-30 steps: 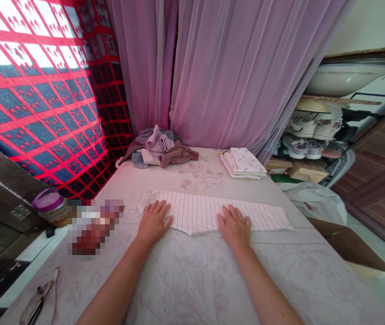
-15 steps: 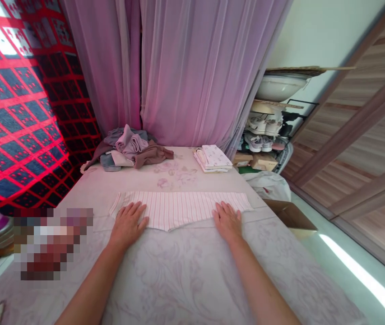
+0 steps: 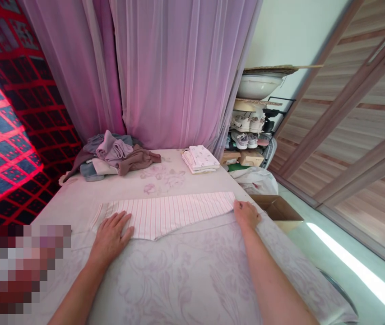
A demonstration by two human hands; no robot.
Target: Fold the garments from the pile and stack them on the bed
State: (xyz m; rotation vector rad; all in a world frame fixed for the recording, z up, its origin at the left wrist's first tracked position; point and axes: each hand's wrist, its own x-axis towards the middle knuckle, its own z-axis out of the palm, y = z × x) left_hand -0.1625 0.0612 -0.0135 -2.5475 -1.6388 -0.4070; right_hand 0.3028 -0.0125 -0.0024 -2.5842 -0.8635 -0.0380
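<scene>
Pink-and-white striped garment [image 3: 165, 214] lies folded into a long strip across the floral bedsheet [image 3: 185, 289], its lower edge angling to a point near the middle. Left hand [image 3: 111, 239] is spread flat, pressing on the strip's left part. Right hand [image 3: 246, 214] sits at the strip's right end with fingers curled at the edge; cannot tell if it pinches the cloth. Beyond the strip, a loose pile of clothes [image 3: 111, 155] in mauve, grey and brown sits unfolded, with a neat folded stack of pale printed cloth [image 3: 201, 159] to its right. Sheer lilac curtains [image 3: 175, 72] hang behind. Right of the bed are a shoe rack [image 3: 243, 131], a white plastic bag [image 3: 256, 180] and a cardboard box [image 3: 276, 207]. A pixelated patch [image 3: 19, 271] at lower left hides whatever lies there.
</scene>
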